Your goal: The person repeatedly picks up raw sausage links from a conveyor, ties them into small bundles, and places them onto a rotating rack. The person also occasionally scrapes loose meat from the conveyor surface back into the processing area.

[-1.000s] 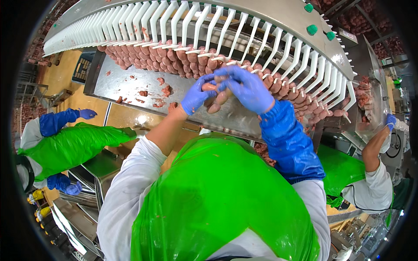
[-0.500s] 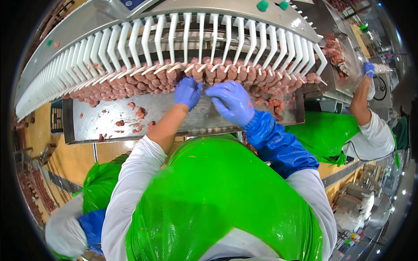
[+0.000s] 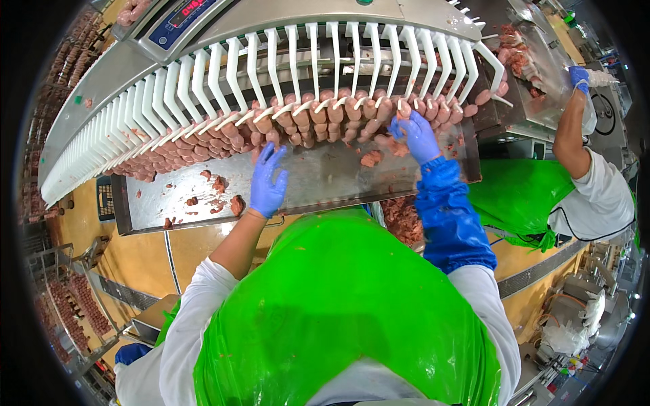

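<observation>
Pink sausages (image 3: 317,122) hang in linked strings from a curved row of white hooks (image 3: 291,64). My left hand (image 3: 269,184), in a blue-purple glove, is open with fingers apart. Its fingertips are just beneath the front sausages left of the middle. Further right, my gloved right hand (image 3: 417,137) has its fingers closed at the lower part of a sausage (image 3: 404,109) by a hook tip; the palm side is partly hidden. A blue sleeve cover (image 3: 447,216) runs along my right forearm. Below the sausages lies a metal tray (image 3: 305,186) with scraps of meat (image 3: 218,184).
A display panel (image 3: 177,24) sits on the machine at upper left. Ground meat (image 3: 404,220) shows below the tray's front edge. At right, a co-worker's gloved hand (image 3: 579,78) is by another metal table. Another person (image 3: 135,379) stands lower left, near racks of sausages (image 3: 88,304).
My hands have moved apart: the left came back toward me and its fingers spread, the right went right to another sausage. The view has shifted, showing more of the display panel.
</observation>
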Motion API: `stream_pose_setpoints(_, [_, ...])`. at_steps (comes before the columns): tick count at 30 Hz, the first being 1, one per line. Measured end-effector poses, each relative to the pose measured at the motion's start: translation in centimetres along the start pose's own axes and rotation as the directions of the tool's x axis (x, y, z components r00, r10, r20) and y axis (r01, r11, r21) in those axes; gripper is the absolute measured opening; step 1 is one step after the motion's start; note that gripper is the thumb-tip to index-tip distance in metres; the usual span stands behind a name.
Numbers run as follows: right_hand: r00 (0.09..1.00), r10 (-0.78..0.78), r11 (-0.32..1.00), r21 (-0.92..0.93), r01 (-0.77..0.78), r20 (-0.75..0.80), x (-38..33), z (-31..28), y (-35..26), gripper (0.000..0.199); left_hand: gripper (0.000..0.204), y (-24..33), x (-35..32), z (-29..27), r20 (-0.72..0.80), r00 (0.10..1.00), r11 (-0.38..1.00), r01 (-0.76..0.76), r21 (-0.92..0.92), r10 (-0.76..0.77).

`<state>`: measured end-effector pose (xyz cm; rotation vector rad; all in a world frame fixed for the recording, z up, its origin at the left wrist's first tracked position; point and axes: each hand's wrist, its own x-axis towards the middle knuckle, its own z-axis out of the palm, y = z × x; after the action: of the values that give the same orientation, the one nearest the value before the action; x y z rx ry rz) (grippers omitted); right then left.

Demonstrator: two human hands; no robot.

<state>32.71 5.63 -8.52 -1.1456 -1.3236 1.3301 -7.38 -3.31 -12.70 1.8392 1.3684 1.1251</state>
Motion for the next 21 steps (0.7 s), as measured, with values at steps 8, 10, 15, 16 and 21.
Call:
stream_pose_setpoints(8, [0.781,0.118,0.900,-0.398,0.176,0.613,-3.3,-0.8,-20.1,0.031,0.065,18.4,10.0,6.9,0.200,0.891,0.885,-0.331,-0.326,0.407])
stream_pose_setpoints(10, [0.767,0.098,0.913,-0.365,0.184,0.634,-3.5,-2.0,-21.1,0.029,0.054,19.4,11.0,9.6,0.510,0.804,0.892,-0.054,-0.449,0.306])
stream_pose_setpoints(15, [0.906,0.037,0.670,-0.683,0.290,0.421,-4.1,-6.5,-16.8,0.022,0.025,17.9,11.6,12.7,0.872,0.450,0.593,0.654,-0.470,0.195])
stream_pose_setpoints(16, [0.925,0.049,0.624,-0.734,0.266,0.376,-4.8,-6.8,-14.9,0.022,0.025,17.9,11.5,12.9,0.892,0.436,0.575,0.702,-0.419,0.118])
stream_pose_setpoints(21, [0.867,-0.248,0.700,-0.539,0.468,0.431,-6.3,-4.2,-5.6,0.030,0.028,16.8,12.4,15.4,0.942,0.331,0.723,0.665,-0.189,-0.058])
